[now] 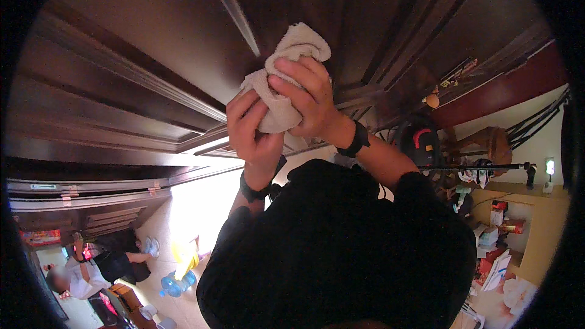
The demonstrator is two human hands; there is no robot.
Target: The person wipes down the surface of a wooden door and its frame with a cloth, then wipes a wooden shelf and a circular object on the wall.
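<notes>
Cloth: a crumpled beige cloth (286, 79) was held up against a dark wooden door (152, 42), near the middle of the view.
Right hand: the right hand (308, 94) was closed around the cloth, fingers wrapped over its front; a black wristband sat on that wrist.
Left hand: the left hand (251, 131) gripped the cloth from below, fingers curled into its lower folds; it too wore a black band.
Door: panelled, with raised mouldings running across it.
Clothing: the person wore a black top (341, 250) filling the lower centre.
Left background: another person (85, 271) sat low down, near blue water bottles (177, 283).
Right background: a wooden stool (487, 143) stood by a cluttered yellow surface (548, 225).
</notes>
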